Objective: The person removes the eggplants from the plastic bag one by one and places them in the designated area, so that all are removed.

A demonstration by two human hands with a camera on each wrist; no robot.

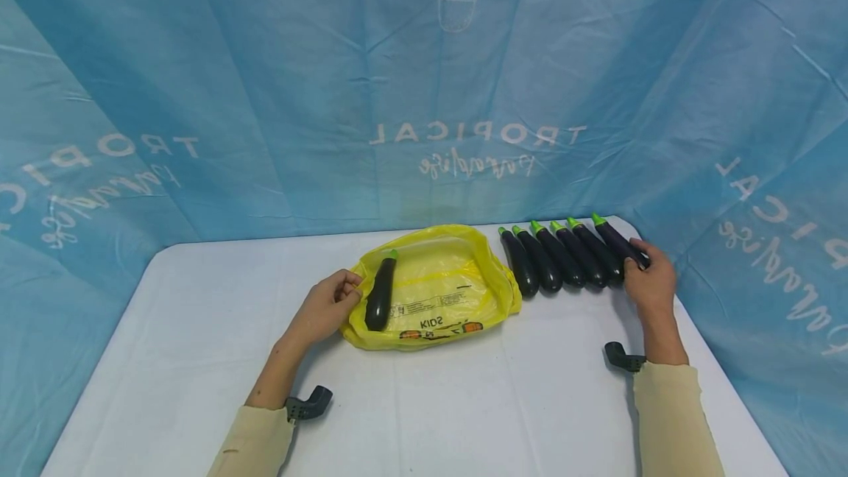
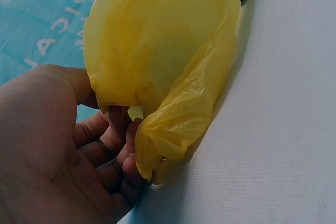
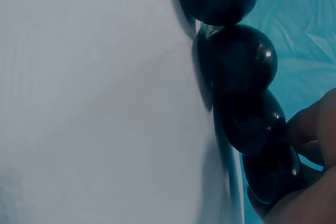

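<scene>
A yellow plastic bag (image 1: 490, 271) lies on the white table with its mouth spread open. One dark eggplant (image 1: 380, 294) rests inside its left part, green stem pointing away. At the bag's left rim my left hand (image 1: 327, 308) pinches the plastic; up close, the left wrist view shows the bag's edge (image 2: 118, 95) at my curled fingers. Far to the right, my right hand (image 1: 651, 280) grips the lower end of the rightmost eggplant (image 1: 616, 238). Beside it several more eggplants (image 1: 559, 255) lie in a slanting row, close together, stems toward the back.
The white table (image 1: 450, 403) ends at a blue printed cloth (image 1: 318, 109) hanging behind and along both sides. The eggplant row stands between the bag and the table's right back corner. A dark wrist camera (image 1: 311, 403) sits on each forearm.
</scene>
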